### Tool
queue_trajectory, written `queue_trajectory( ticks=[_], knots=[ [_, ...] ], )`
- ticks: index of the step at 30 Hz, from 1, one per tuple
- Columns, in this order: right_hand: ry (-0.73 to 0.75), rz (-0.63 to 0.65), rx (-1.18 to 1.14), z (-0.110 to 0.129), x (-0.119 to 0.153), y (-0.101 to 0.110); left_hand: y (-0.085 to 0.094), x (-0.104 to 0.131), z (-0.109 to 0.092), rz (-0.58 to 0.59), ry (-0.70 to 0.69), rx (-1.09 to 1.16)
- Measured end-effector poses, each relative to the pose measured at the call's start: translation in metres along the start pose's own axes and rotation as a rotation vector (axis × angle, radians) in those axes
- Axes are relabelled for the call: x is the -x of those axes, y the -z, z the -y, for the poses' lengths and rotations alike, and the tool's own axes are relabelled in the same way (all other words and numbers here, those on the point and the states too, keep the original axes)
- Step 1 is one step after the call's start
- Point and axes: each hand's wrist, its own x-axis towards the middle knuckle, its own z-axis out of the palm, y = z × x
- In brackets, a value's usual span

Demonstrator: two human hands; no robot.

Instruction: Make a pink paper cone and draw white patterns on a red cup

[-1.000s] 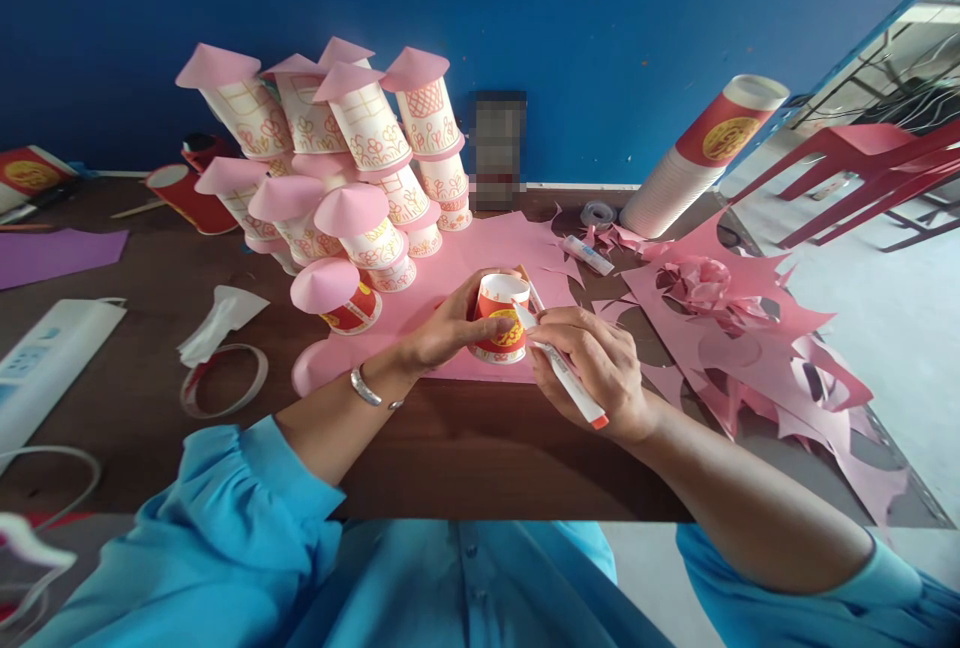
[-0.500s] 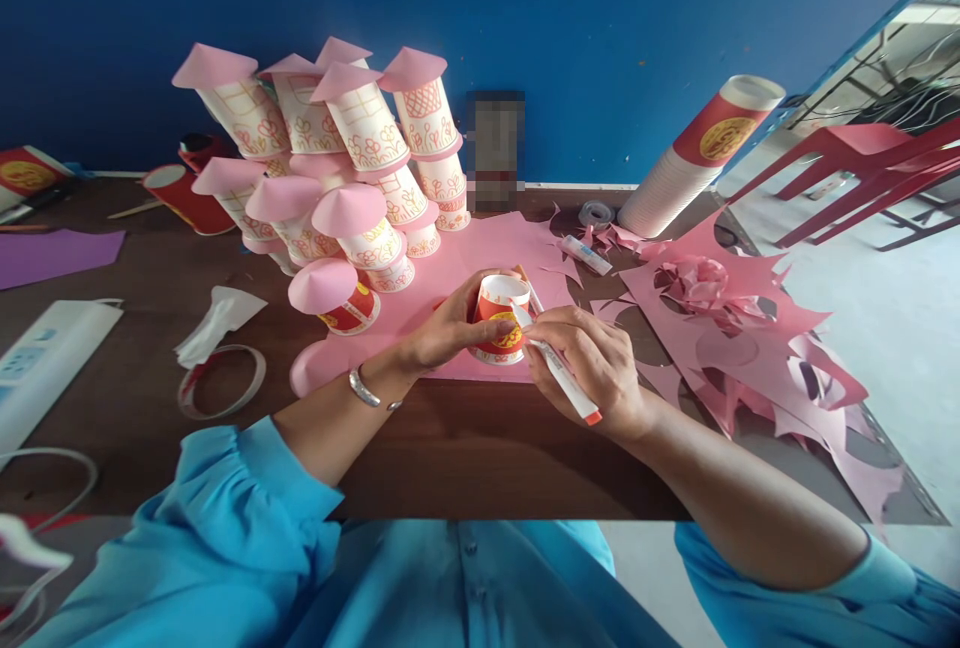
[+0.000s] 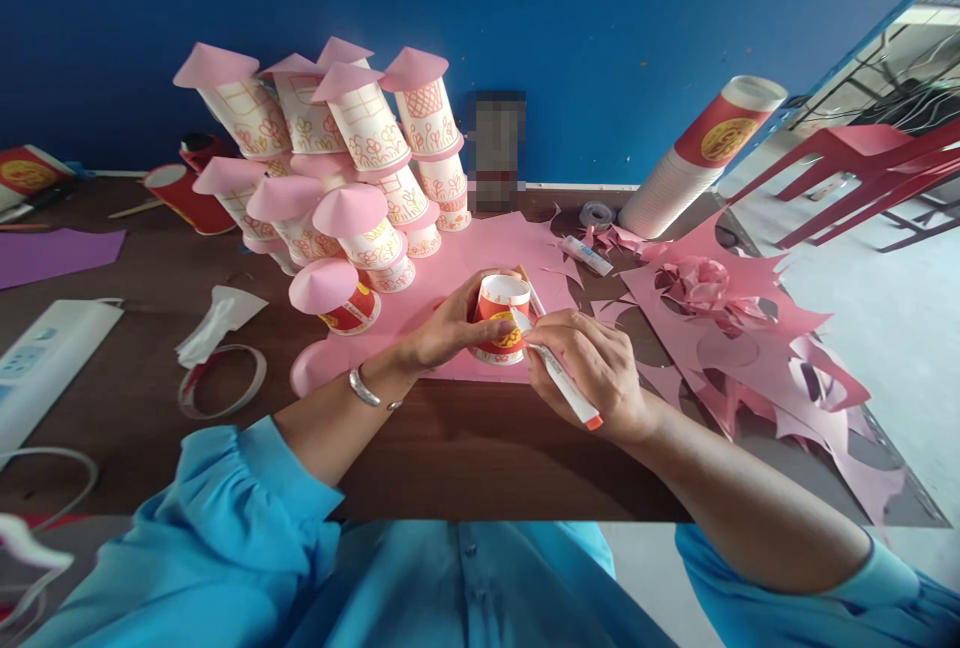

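Note:
A red and white paper cup (image 3: 498, 306) stands near the front edge of the table, over pink paper (image 3: 491, 243). My left hand (image 3: 457, 323) is wrapped around the cup's left side, thumb across its front. Between the fingers of my right hand (image 3: 589, 358) is a white marker (image 3: 564, 383) with an orange-red end, its tip at the yellow emblem on the cup. Whether the tip touches the cup, I cannot tell. Another slim pen-like stick (image 3: 531, 290) lies behind the cup, partly hidden. Left of my hand sits a red cup (image 3: 352, 313) with a pink cone roof.
Stacked paper cups (image 3: 375, 128) with pink cone roofs and drawn flowers stand at the back left. A tall cup stack (image 3: 697, 158) leans at the back right above pink paper scraps (image 3: 742, 328). A tape roll (image 3: 223, 381) and a power strip (image 3: 45, 358) lie left.
Almost nothing differs. My right hand and the marker have shifted very slightly; my left hand keeps its hold on the cup.

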Motion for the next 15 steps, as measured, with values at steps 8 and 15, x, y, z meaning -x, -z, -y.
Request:
queue_trajectory(
  ticks=[8,15],
  knots=[
    [0.011,-0.003,0.011,0.0005,-0.0009,0.0001,0.0024,0.0008,0.0030,0.005,-0.003,-0.019],
    [0.001,-0.003,0.016,0.0000,-0.0004,0.0000,0.0051,0.0015,0.0057,-0.017,0.005,-0.046]
  ],
)
